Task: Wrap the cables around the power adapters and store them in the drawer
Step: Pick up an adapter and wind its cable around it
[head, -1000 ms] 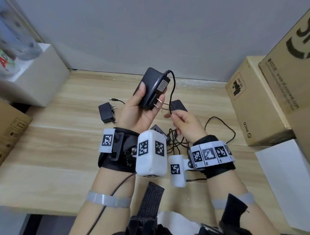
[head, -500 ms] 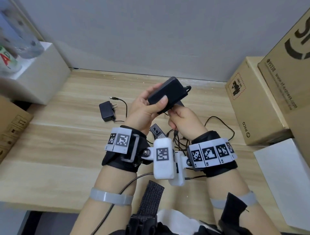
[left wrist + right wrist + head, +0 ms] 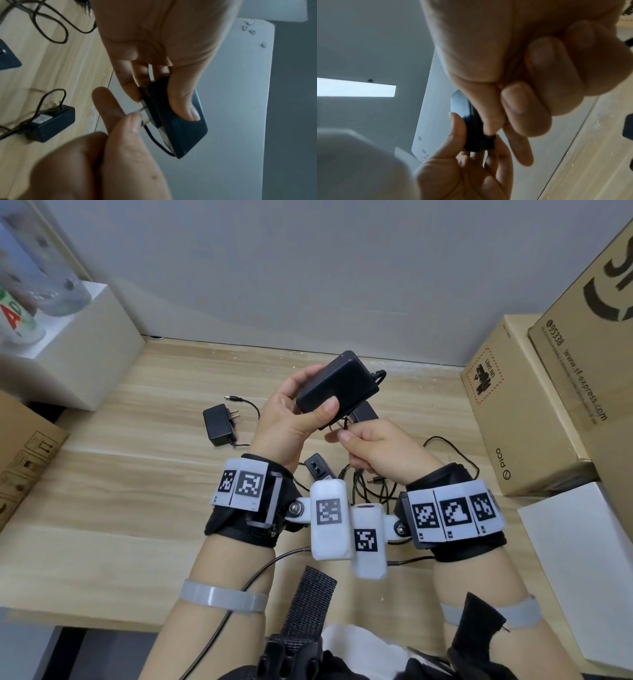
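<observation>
Left hand [image 3: 291, 419] is raised above the desk [image 3: 120, 508], grasping the big black adapter [image 3: 337, 385]: thumb across the near face, fingers behind it. In the left wrist view the thumb lies flat along the adapter's broad side and the fingertips clamp the opposite edge, plug prongs [image 3: 145, 116] sticking out toward the right hand. Right hand [image 3: 380, 450] sits just under and right of the left one, fingers curled, thumb and forefinger pinching at the prongs where the adapter's cable [image 3: 154, 140] comes past; whether the pinch is on the thin cable or on a prong I cannot tell, both meet at the fingertips. Cable loops from there to the adapter's far corner. Right wrist view is mostly blurred palm and knuckles, with only an edge of the adapter showing between the two hands. On the desk left of the left hand: a smaller black adapter [image 3: 219, 424], prongs pointing right, its thin cord trailing to a barrel plug [image 3: 233, 398] beyond it. Below the hands, near the wrists, a third adapter [image 3: 318, 470] lies in a tangle of loose cables [image 3: 370, 484]; one loop runs out right of the right wrist. A fourth dark block [image 3: 364, 412] peeks out directly behind the held adapter. Cardboard boxes [image 3: 520, 405] stand right of the right hand, a white box [image 3: 85, 350] far left of the left hand.
</observation>
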